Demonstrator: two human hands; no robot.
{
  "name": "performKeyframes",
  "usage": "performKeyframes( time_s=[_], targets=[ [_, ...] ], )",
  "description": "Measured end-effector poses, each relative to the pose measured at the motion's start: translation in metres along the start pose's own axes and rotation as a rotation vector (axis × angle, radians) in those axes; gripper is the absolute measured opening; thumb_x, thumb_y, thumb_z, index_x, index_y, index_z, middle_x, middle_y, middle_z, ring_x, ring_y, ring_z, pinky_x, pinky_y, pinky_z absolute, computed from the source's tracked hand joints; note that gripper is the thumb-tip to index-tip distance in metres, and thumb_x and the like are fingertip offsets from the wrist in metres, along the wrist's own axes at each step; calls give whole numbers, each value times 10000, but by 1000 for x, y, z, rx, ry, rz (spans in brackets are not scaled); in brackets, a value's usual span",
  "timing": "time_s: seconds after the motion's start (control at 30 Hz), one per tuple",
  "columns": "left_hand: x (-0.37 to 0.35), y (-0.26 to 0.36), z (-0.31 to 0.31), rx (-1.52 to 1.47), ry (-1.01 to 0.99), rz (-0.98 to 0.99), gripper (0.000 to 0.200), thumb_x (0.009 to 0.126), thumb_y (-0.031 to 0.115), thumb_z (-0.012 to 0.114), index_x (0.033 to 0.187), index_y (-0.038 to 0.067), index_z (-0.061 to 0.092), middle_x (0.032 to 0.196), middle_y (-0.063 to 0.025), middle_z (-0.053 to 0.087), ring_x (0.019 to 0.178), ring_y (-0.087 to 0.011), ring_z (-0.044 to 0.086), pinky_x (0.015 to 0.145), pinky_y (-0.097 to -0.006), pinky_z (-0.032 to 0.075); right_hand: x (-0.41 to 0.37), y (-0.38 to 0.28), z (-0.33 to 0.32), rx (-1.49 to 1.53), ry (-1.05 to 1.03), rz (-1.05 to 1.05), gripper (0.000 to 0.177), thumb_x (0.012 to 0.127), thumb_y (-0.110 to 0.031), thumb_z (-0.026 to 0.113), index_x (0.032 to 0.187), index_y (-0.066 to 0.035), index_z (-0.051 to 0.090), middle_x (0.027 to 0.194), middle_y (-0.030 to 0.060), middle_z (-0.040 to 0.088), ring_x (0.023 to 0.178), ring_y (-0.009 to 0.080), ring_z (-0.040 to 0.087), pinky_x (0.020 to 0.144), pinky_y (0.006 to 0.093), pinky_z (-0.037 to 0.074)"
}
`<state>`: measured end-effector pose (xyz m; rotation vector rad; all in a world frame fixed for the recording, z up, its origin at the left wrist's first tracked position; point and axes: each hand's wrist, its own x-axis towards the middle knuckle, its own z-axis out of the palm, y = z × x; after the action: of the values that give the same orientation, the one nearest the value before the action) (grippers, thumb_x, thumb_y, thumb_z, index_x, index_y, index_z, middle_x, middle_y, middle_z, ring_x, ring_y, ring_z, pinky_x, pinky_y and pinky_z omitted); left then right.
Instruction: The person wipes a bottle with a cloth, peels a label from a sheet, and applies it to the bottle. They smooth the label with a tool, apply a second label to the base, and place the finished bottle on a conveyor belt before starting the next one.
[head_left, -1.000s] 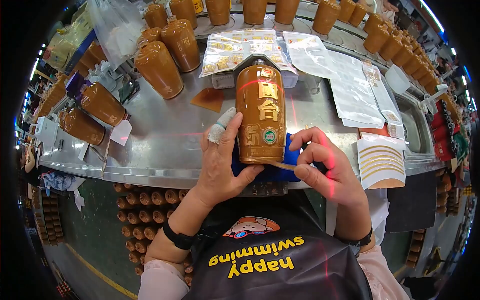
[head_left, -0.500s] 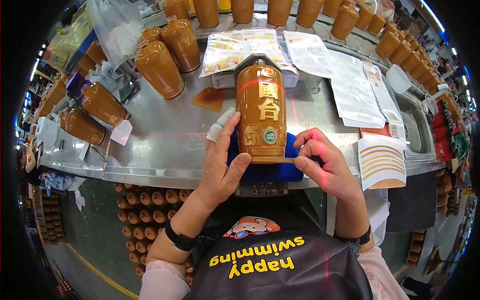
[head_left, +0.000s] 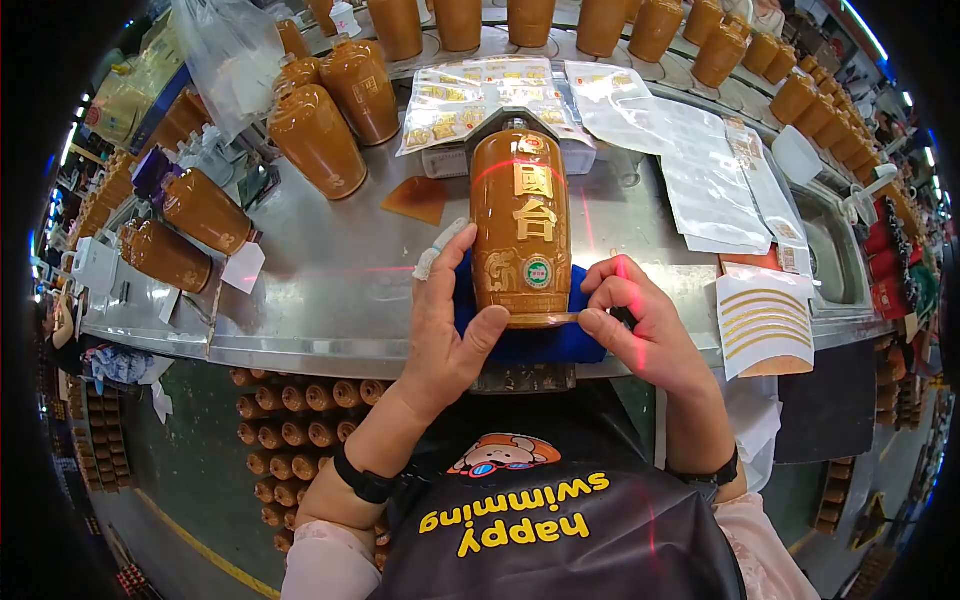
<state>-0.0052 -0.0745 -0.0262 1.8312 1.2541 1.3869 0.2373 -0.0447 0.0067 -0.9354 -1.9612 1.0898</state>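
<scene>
A brown glazed bottle (head_left: 520, 235) with raised gold characters and a green round seal lies in front of me, its neck pointing away, over a blue cloth (head_left: 550, 347). My left hand (head_left: 440, 330) grips its lower left corner, fingers along the side and thumb at the base; one finger is wrapped in white. Along the base edge runs a thin gold-coloured strip (head_left: 542, 320). Its right end is pinched between thumb and forefinger of my right hand (head_left: 635, 320). Red laser lines cross the bottle and the right hand.
A sheet of curved gold strips (head_left: 765, 325) hangs over the table's front edge at right. White backing sheets (head_left: 705, 180) and a label sheet (head_left: 450, 105) lie behind. Brown bottles (head_left: 318, 140) stand at left; others line the conveyor (head_left: 640, 75). A sink (head_left: 835, 250) is at far right.
The bottles on the conveyor at the back have shifted to the right. My right hand has come slightly left, closer to the bottle's base, still pinching the strip.
</scene>
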Motion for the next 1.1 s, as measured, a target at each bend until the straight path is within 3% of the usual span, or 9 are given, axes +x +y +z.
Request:
performKeyframes(
  time_s=[0.2, 0.87, 0.97, 1.07, 1.1],
  targets=[
    [0, 1, 1, 21, 2, -7, 701, 945, 420, 602, 1441, -14, 365, 1411, -206, 433, 1307, -333, 403, 1116, -417, 283, 1, 1, 2, -6, -4, 28, 134, 866, -135, 697, 880, -33, 612, 988, 92, 555, 983, 254, 541, 864, 357, 441],
    [0, 3, 0, 41, -22, 12, 719, 944, 391, 601, 1458, -30, 326, 1421, -221, 414, 1314, -339, 398, 1118, -417, 286, 2, -2, 3, 28, -25, 20, 113, 885, -124, 661, 900, -21, 617, 991, 91, 549, 978, 241, 541, 868, 337, 441],
    [-1, 1, 3, -39, 59, 51, 627, 944, 358, 613, 1389, -30, 401, 1376, -217, 464, 1238, -347, 461, 1081, -423, 324, 3, -1, 3, 30, -22, 14, 111, 885, -119, 663, 894, -20, 612, 990, 91, 547, 977, 242, 540, 864, 338, 441],
    [-14, 6, -3, 88, 107, 156, 469, 933, 301, 639, 1257, -7, 495, 1281, -200, 548, 1106, -358, 532, 1013, -434, 364, 2, -1, 2, 29, -23, 22, 112, 886, -114, 665, 883, -20, 603, 989, 89, 546, 974, 241, 539, 858, 337, 443],
    [-13, 7, -3, 183, 151, 284, 272, 885, 209, 679, 1098, 69, 582, 1144, -143, 631, 980, -322, 569, 927, -444, 394, 2, 0, 2, 31, -28, 28, 113, 886, -112, 665, 880, -20, 600, 988, 89, 546, 973, 241, 539, 856, 337, 444]
  ],
)
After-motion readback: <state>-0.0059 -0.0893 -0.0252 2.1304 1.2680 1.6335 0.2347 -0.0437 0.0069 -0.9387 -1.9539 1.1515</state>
